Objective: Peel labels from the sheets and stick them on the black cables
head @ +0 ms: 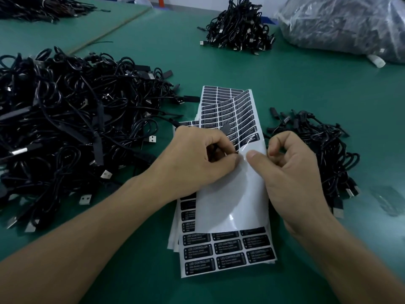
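The half-stripped label sheet [232, 194] is pinched in the grip of the right hand [293, 172], a label [235, 144] in the left hand [197, 154]; many black cables [65, 117] are left unlabelled, it is judged.

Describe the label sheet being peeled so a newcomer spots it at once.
Right of the big cable heap on the green table lies a stack of label sheets. The top sheet sits under the left hand and right hand; unlike the sheets beneath, its near half is bare white backing.

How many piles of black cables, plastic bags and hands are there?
Cable piles: 4, big left pile, far left pile, far middle pile, right pile
Plastic bags: 1
Hands: 2, left hand, right hand
Total: 7
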Tool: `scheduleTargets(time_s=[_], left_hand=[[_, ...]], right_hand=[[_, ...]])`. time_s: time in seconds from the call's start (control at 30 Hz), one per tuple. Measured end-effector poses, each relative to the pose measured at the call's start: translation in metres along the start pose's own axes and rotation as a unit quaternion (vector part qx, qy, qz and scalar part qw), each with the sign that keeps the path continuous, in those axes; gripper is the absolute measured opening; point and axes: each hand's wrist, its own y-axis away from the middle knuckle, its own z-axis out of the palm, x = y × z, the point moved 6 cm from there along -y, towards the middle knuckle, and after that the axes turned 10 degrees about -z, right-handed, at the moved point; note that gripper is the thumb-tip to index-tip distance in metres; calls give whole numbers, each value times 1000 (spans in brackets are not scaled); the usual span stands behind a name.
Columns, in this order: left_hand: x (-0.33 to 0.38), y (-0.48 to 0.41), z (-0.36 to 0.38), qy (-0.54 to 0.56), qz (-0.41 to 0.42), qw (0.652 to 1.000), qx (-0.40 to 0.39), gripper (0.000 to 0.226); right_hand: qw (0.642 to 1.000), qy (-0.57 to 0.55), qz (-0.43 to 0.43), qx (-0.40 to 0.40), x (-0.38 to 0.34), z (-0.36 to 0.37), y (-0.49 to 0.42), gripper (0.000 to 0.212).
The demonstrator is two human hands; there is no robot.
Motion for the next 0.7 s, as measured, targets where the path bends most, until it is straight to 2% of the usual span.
scheduleTargets(time_s=[0.17,0.3,0.5,0.7], left_hand=[[1,1,2,13,-6,1000,-4,9],[0,-1,3,10,-20,1000,-13,12],[-4,-4,-2,20,-40,999,-1,16],[-14,-10,-20,113,-101,984,97,17]], right_hand=[[1000,0,3,-16,1,3,0,38],[1000,10,4,-24,0,4,2,28],[1000,18,-7,2,-1,1,2,34],[976,202,-74,-14,-15,-1,7,24]])
